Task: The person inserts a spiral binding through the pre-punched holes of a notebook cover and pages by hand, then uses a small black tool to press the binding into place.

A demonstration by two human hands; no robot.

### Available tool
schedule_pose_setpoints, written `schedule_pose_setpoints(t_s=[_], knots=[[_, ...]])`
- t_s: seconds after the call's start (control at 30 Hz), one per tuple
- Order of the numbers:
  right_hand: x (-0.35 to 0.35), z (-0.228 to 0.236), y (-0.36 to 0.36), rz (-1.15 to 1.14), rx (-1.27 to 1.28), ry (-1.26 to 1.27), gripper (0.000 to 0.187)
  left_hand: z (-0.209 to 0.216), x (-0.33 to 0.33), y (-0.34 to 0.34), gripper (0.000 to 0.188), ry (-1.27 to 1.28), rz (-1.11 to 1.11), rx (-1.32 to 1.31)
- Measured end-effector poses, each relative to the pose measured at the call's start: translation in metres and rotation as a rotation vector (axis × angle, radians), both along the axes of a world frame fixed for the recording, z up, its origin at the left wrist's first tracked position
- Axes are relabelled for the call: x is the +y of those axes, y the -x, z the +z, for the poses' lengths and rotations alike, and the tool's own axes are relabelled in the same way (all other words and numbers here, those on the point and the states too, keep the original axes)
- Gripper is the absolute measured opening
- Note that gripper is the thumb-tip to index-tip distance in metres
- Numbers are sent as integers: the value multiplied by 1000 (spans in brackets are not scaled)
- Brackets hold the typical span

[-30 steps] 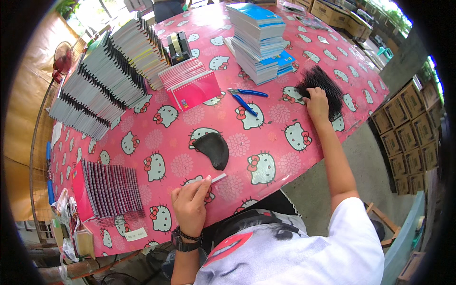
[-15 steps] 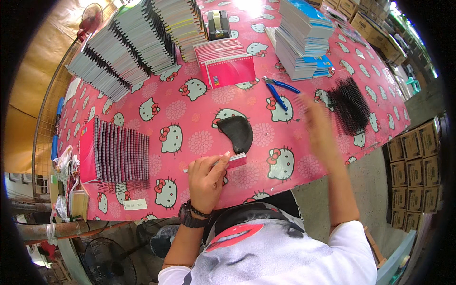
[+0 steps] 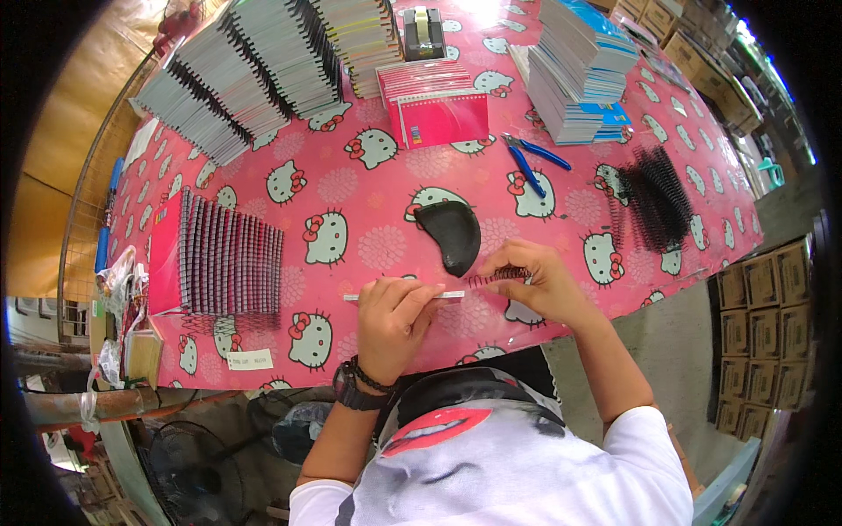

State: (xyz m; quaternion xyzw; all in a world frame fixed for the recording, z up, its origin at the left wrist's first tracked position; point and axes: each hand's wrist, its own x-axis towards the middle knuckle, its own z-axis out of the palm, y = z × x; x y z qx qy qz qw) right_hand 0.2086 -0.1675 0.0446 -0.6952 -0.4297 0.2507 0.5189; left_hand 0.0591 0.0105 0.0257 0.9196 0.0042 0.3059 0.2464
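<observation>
My left hand (image 3: 395, 317) is closed around a small notebook (image 3: 452, 295), held edge-on so that its narrow side faces up. A black spiral coil (image 3: 510, 275) is pinched in my right hand (image 3: 545, 282), its front end close to the notebook's right end; whether the two touch I cannot tell. Just beyond both hands lies a dark, curved, flat pad (image 3: 452, 235). Farther right on the table is a heap of loose black coils (image 3: 658, 200). Blue-handled cutting pliers (image 3: 531, 164) lie with their handles apart beyond the pad.
Pink notebooks (image 3: 443, 121) stand in a row at the back middle, near a tape dispenser (image 3: 424, 35). Coil-bound notebooks (image 3: 230, 254) line the left side. Tall book stacks (image 3: 254, 66) rise at back left, blue-covered books (image 3: 583, 74) at back right. Cartons (image 3: 763, 337) are piled beyond the table.
My right hand has come from near the coil heap to the notebook with a coil in it. In my left hand the notebook has turned so its pink cover no longer shows.
</observation>
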Motion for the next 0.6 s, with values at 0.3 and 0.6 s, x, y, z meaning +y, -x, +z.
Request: schedule_pose_setpoints(t_s=[0.3, 0.6], knots=[[0, -6, -2, 154, -197, 81, 17, 2, -5, 1, 22, 21, 34, 6], [3, 6, -1, 165, -315, 74, 16, 5, -8, 1, 21, 25, 46, 37]])
